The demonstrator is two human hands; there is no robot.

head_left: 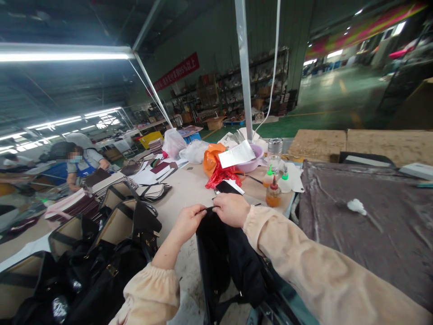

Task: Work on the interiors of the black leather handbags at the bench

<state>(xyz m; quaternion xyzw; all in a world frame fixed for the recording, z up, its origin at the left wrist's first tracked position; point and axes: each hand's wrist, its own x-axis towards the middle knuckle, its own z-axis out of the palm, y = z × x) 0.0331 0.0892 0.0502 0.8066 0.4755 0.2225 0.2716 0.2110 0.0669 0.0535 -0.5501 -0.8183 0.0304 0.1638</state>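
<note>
While the left hand [188, 222] and right hand [232, 209] pinch its far edge between thumbs and fingers, the black bag [211, 253] sits at near centre over the worktable [185, 186], seemingly mid-work. More dark bags [126, 264] cluster at near left, untouched; whether those are finished or waiting cannot be told.

Black item [212, 253], perhaps a bag, cut off by the bottom edge, paper slip [237, 155] illegible

Red banner [177, 73], far wall: pale characters, apparently including "95%"; remainder not reliably legible. White sheet [237, 155], right of centre: small print, unreadable.
</note>
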